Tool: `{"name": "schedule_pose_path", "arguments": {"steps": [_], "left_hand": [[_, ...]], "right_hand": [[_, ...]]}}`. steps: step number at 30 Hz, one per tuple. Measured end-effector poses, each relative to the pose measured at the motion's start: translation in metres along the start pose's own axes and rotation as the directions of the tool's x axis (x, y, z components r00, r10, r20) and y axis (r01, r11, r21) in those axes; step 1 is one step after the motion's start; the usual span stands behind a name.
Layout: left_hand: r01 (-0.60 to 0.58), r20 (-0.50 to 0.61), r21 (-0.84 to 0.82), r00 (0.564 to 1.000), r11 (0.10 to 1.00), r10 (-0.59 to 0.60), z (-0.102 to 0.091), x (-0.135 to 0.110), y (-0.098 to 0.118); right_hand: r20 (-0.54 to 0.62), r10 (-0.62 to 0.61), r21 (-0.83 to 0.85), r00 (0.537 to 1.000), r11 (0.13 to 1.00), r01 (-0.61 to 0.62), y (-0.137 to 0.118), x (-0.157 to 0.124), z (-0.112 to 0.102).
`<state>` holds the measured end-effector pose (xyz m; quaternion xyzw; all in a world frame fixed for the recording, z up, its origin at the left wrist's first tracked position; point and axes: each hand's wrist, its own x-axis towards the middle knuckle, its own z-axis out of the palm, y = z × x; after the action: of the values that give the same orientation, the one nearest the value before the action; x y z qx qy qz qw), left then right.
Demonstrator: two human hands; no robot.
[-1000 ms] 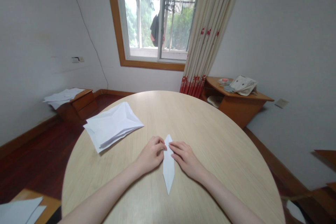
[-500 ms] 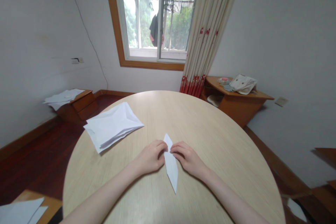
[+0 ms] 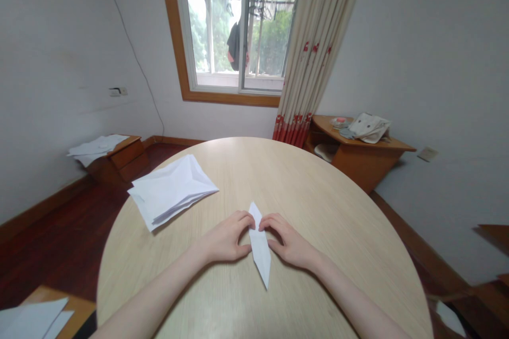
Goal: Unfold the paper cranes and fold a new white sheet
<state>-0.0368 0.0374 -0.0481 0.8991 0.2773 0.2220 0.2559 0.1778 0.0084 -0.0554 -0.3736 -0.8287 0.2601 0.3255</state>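
Observation:
A narrow strip of folded white paper (image 3: 261, 255), pointed at both ends, lies on the round wooden table (image 3: 310, 185) between my hands. My left hand (image 3: 231, 235) grips its left edge, with curled fingertips on the upper part and the thumb at the side lower down. From the other side my right hand (image 3: 287, 241) holds the right edge, its fingertips close to those of the left and its thumb against the lower edge. The fingertips hide part of the paper's upper half.
A stack of white paper sheets (image 3: 170, 190) lies on the table's left side. More paper (image 3: 32, 320) rests on a surface at lower left. A low cabinet (image 3: 127, 156) stands left, a corner shelf (image 3: 358, 161) with a cloth bag (image 3: 369, 127) right.
My thumbs have spread slightly away from the fingers along the paper's edges. The folded paper has barely shifted.

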Motion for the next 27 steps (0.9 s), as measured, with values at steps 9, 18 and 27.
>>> {"name": "schedule_pose_path", "arguments": {"steps": [9,18,27], "left_hand": [[-0.003,-0.02,-0.002,1.0,1.0,0.002,0.0005,0.0003,-0.0012],[0.013,-0.021,0.014,1.0,1.0,-0.013,0.0015,0.0004,-0.0011],[-0.002,-0.039,0.0,0.999,1.0,0.002,0.004,0.0029,0.0029]], "right_hand": [[-0.039,-0.019,-0.026,0.999,1.0,0.018,0.0053,-0.002,-0.0008],[-0.038,0.021,-0.084,0.999,0.996,-0.024,0.0055,-0.0018,-0.0005],[-0.022,0.021,-0.153,1.0,0.988,-0.024,0.0022,-0.0014,-0.0018]]}}
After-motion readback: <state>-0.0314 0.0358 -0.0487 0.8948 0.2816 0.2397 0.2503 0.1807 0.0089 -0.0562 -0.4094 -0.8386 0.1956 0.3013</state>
